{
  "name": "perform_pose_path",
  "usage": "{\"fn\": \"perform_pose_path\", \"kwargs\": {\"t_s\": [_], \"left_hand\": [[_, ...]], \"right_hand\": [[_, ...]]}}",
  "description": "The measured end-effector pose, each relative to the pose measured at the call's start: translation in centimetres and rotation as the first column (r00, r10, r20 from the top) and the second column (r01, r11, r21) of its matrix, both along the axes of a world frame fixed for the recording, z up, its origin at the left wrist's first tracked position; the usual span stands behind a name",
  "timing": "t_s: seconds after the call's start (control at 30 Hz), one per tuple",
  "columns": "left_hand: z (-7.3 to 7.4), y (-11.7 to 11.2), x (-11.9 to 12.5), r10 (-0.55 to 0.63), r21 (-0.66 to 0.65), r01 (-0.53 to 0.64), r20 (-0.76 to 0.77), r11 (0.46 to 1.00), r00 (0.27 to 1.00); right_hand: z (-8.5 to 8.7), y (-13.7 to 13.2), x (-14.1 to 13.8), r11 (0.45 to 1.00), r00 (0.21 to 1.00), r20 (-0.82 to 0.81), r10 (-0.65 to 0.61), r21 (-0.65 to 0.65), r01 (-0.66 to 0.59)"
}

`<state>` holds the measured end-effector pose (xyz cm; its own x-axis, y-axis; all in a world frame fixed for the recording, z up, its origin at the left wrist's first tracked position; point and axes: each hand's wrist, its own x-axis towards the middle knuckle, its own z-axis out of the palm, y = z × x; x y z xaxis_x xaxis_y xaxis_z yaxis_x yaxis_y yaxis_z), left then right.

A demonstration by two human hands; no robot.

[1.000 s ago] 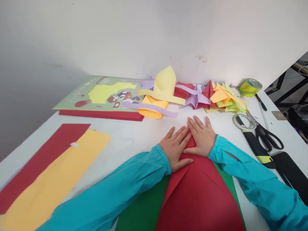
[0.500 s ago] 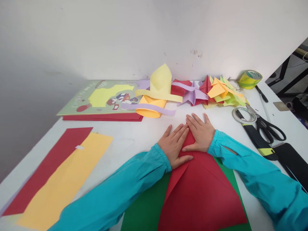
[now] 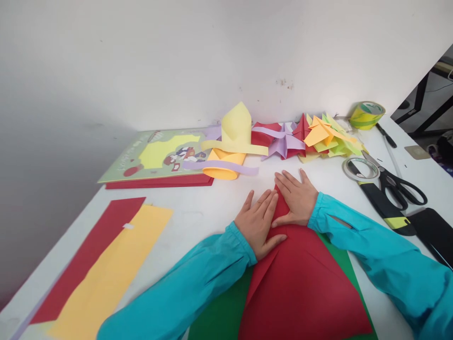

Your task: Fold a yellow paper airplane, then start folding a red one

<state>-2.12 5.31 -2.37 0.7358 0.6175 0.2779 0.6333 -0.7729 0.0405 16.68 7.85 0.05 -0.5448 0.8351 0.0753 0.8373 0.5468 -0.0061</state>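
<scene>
A large red sheet of paper (image 3: 307, 283), folded to a point at its far end, lies on top of a green sheet (image 3: 219, 307). My left hand (image 3: 257, 224) rests flat on the left edge of the fold, fingers straight and thumb out to the right. Across from it, my right hand (image 3: 296, 197) presses on the right edge near the tip with its fingers spread. Both palms bear down on the paper, and neither hand grips it. Part of the red point shows between the hands; the fold's edges beneath them are hidden.
Left lie red (image 3: 95, 255) and orange paper strips (image 3: 120, 269). Behind stand a printed card pad (image 3: 127, 172), a yellow paper cone (image 3: 236, 125) and several folded paper shapes (image 3: 320, 134). At right are tape rolls (image 3: 368, 115), scissors (image 3: 399, 184) and a black-yellow box cutter (image 3: 384, 208).
The view has tilted and shifted slightly, so the things at left appear further right and lower. Both hands stay pressed on the red paper, with hardly any movement on it.
</scene>
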Motion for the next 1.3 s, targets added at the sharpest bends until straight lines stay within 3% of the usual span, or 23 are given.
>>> {"fn": "perform_pose_path", "kwargs": {"t_s": [0.57, 0.83, 1.3], "left_hand": [[0.6, -2.7, -0.7, 0.025, -0.044, -0.026, -0.034, 0.999, 0.999], [0.3, -2.9, -0.9, 0.0, -0.036, -0.002, -0.06, 0.999, 0.998], [0.5, -3.1, -0.8, 0.005, -0.053, -0.007, -0.037, 0.999, 0.999]], "right_hand": [[-0.4, 0.0, 0.1, 0.999, 1.0, 0.009, -0.006, 0.044, 0.005], [-0.4, -0.1, 0.1, 0.998, 1.0, 0.0, 0.03, 0.056, -0.03], [-0.7, -0.4, -0.6, 0.997, 0.997, -0.036, -0.075, 0.015, 0.076]]}}
